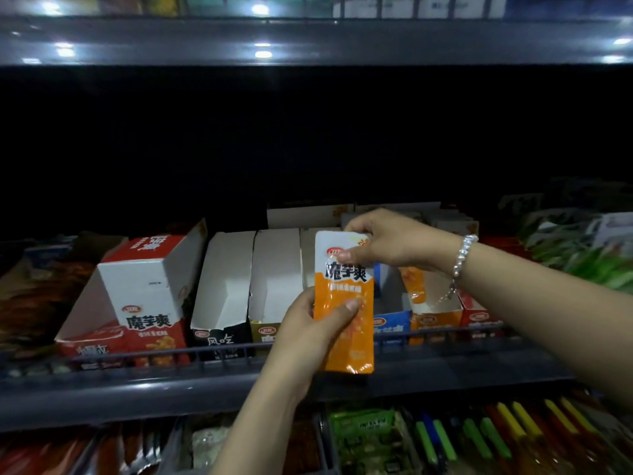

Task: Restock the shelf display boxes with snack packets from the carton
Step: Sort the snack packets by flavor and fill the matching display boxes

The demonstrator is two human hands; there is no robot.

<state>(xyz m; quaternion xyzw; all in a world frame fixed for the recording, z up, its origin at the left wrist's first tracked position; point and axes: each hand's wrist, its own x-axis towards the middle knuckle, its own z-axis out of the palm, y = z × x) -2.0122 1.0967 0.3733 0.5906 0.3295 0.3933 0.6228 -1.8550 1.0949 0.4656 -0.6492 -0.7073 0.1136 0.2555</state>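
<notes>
An orange and white snack packet (346, 303) is held upright in front of the shelf. My left hand (315, 320) grips its lower half with the thumb across the front. My right hand (387, 241) pinches its white top edge. Behind it stands a row of open display boxes: a black one (222, 286), a gold-fronted one (274, 279), a blue one (390, 320) and an orange one (435, 313) with one orange packet (412, 282) inside. The black and gold boxes look empty. The carton is not in view.
A red box (150, 293) stands on top of another red box at the left. A wire rail (222, 351) runs along the shelf front. Green packets (582, 255) lie at the right. The lower shelf (479, 433) holds more snacks. The shelf's back is dark.
</notes>
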